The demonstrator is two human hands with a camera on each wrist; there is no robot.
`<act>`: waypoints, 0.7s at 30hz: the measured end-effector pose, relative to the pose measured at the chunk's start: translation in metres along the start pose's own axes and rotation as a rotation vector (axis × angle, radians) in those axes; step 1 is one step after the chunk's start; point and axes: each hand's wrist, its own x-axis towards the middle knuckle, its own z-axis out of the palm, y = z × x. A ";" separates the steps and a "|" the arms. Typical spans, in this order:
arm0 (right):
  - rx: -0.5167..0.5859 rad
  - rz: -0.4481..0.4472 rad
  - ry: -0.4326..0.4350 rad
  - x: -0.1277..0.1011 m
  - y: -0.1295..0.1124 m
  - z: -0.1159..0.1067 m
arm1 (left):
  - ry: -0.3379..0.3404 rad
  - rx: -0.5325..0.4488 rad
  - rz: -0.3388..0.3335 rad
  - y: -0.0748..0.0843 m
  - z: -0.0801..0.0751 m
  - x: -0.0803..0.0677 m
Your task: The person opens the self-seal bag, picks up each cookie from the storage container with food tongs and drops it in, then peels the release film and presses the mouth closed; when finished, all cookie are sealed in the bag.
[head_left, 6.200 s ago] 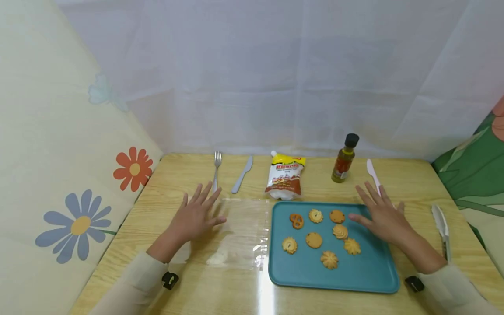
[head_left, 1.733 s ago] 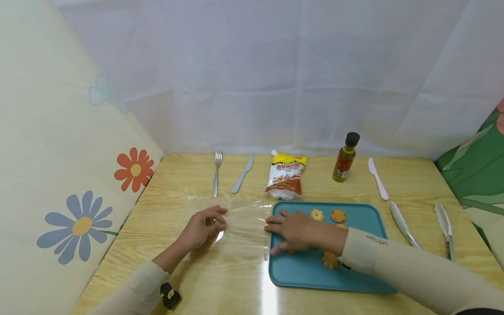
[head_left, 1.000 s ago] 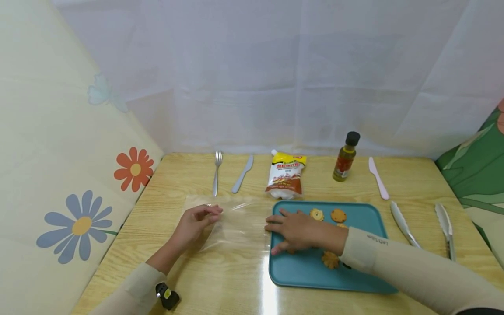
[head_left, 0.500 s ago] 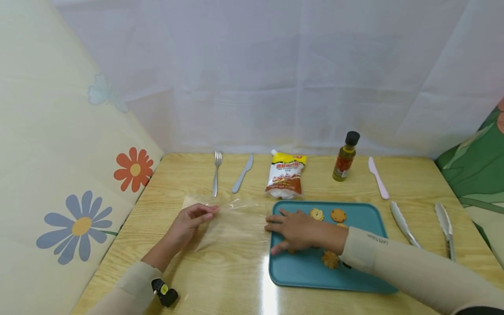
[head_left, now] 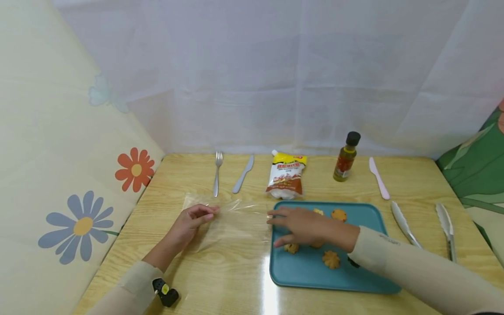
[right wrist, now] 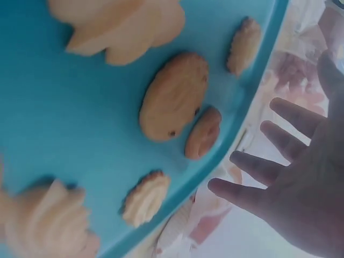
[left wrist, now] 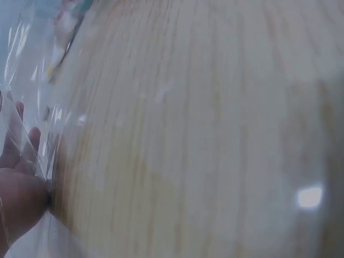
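My left hand (head_left: 193, 223) pinches the near left part of a clear plastic bag (head_left: 240, 223), which is lifted and creased there. In the left wrist view that hand (left wrist: 21, 188) shows through the shiny plastic. Over the left side of a teal tray (head_left: 299, 280) is my right hand (head_left: 301, 225), fingers spread and pointing at the bag's right edge. The right wrist view shows this hand (right wrist: 306, 161) with straight fingers and nothing held. Cookies such as a flower-shaped one (head_left: 331, 259) and a round one (head_left: 338, 215) lie on the tray; others are partly hidden beneath the right hand.
Along the back lie a fork (head_left: 216, 175), a grey knife (head_left: 243, 175), a white, yellow and brown pouch (head_left: 286, 177) and a pink knife (head_left: 379, 179). An oil bottle (head_left: 344, 162) stands there. Metal tongs (head_left: 446, 232) lie right of the tray, their other arm partly behind my sleeve.
Both hands were spread apart; the left has taken hold of the bag and raised its left part. The right crossed to the tray's left side, then just now lifted and shifted slightly right.
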 end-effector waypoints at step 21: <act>0.153 0.098 0.185 -0.086 0.032 0.001 | -0.006 -0.012 0.015 -0.001 0.000 -0.001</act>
